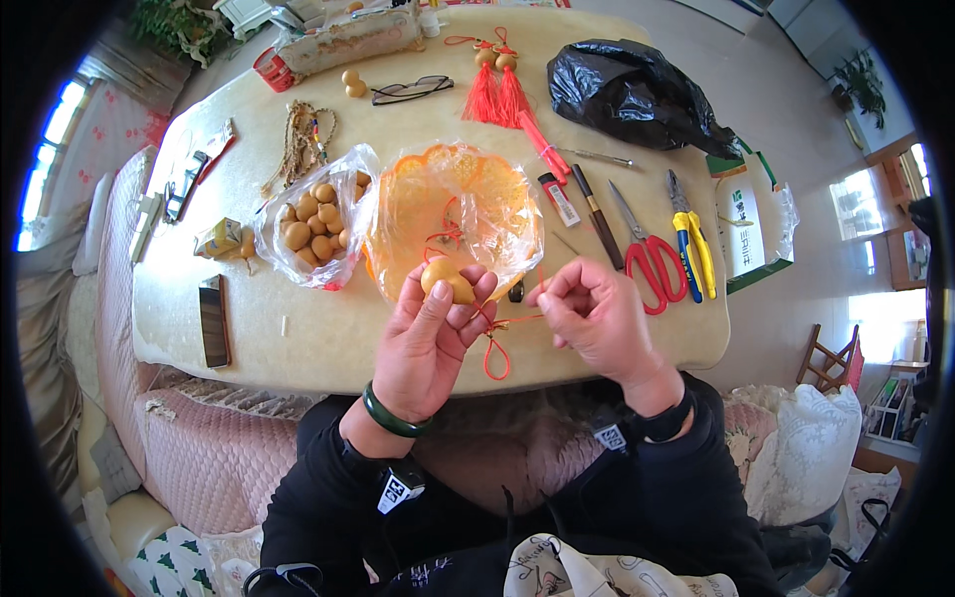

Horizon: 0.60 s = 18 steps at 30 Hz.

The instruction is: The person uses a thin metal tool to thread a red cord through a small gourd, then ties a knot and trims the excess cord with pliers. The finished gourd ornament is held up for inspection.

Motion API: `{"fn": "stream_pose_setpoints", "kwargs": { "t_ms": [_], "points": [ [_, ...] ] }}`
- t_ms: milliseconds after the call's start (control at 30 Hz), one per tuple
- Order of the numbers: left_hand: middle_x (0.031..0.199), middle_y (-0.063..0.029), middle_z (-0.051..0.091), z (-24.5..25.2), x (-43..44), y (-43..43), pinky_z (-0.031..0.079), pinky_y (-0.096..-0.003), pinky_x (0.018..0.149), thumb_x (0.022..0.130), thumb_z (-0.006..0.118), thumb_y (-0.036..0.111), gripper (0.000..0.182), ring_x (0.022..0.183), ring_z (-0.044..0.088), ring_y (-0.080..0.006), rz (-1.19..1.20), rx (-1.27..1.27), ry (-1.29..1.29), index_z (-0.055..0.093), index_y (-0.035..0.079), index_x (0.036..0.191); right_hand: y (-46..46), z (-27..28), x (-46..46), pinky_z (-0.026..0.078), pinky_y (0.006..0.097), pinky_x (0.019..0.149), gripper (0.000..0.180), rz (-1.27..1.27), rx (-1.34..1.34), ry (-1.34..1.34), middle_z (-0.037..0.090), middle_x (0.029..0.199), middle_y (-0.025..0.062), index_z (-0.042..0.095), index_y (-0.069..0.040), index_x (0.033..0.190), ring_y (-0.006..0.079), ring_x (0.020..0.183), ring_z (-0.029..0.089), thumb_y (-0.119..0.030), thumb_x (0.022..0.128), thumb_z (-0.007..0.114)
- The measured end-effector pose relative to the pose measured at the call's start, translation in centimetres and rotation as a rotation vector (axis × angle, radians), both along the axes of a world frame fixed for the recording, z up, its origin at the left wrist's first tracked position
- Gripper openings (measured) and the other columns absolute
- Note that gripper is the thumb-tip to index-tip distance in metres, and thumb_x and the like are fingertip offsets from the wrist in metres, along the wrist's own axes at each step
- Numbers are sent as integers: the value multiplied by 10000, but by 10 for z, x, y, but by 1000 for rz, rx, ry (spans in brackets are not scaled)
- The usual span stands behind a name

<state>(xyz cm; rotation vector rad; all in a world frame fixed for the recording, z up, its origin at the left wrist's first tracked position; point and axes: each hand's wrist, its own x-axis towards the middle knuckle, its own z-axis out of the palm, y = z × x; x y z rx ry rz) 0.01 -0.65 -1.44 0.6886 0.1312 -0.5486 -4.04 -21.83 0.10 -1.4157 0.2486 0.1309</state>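
Note:
Between the thumb and fingers of my left hand (425, 336) is a small tan bottle gourd (445, 279), lying on its side. A red cord (497, 360) with a loop hangs below those fingers, and a strand of it runs across to my right hand (597, 321). The fingertips of that hand are pinched on the strand. Just beyond the gourd stands an orange scalloped basket (418, 170) lined with clear plastic, with some red cord inside. To its left, a clear plastic bag (277, 257) holds several more small gourds (297, 235).
Red-handled scissors (656, 269), pliers (694, 254), a dark brown pen-like tool (600, 227) and a screwdriver (600, 157) lie at the right. Red-tasselled gourds (496, 89), eyeglasses (412, 90) and a black plastic bag (634, 97) are farther back. A phone (215, 321) lies at the left.

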Motion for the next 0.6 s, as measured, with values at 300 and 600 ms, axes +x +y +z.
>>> {"fn": "stream_pose_setpoints", "kwargs": {
  "t_ms": [300,600],
  "points": [
    [1379,-154,572,-5,-6,-8,481,-386,1054,1077,497,161,286,1269,579,-236,-34,-68,-5,461,89,1351,38,-11,-9,537,206,651,99,-23,-1,-170,707,840,26,647,-17,973,63,731,678,-51,934,731],
    [1395,-146,564,-4,-7,-11,493,-382,1018,1092,463,205,300,1254,592,-236,-47,-30,-20,452,90,1369,41,-10,-10,543,213,673,94,-60,15,-204,722,863,37,675,9,1021,67,744,677,-20,940,713]
  ]
}}
